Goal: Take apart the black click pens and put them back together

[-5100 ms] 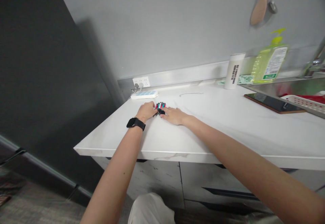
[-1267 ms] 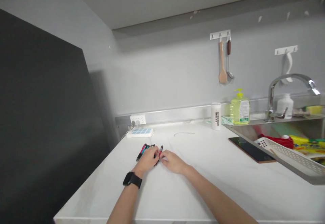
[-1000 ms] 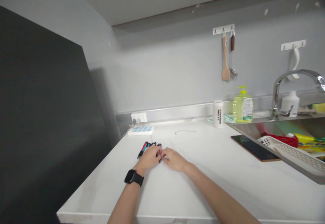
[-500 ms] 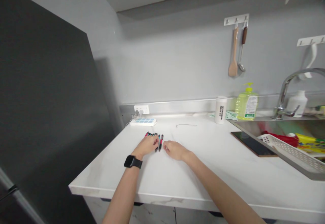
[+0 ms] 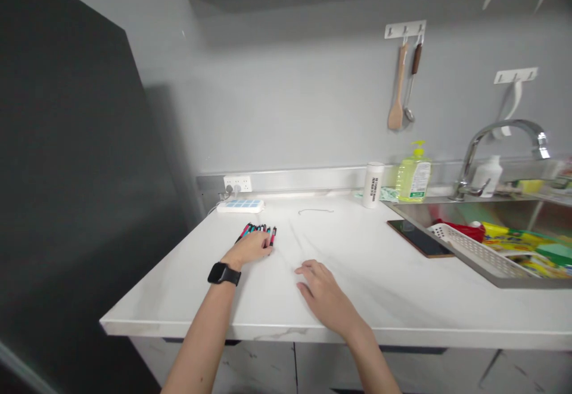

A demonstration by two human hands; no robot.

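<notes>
The left hand (image 5: 250, 249) partly covers the pens (image 5: 254, 228); its grip I cannot tell. At 4 o'clock from them, the right hand (image 5: 325, 296) is loosely spread.

Your left hand (image 5: 248, 248) has the pens (image 5: 257, 229) under and beyond its fingers, blocking a low sweep there. Between your 2 hands you have bare counter (image 5: 286, 281) to cross. Ahead of your right hand (image 5: 325, 296), you can pass over the surface up to the thin wire (image 5: 316, 210). To that hand's right, you have room as far as the tablet (image 5: 419, 238) and sink (image 5: 500, 281). Past the pens, the strip (image 5: 241, 205) is in your way; far forward-right, the upright tube (image 5: 372, 185) and bottle (image 5: 413, 177) are.
</notes>
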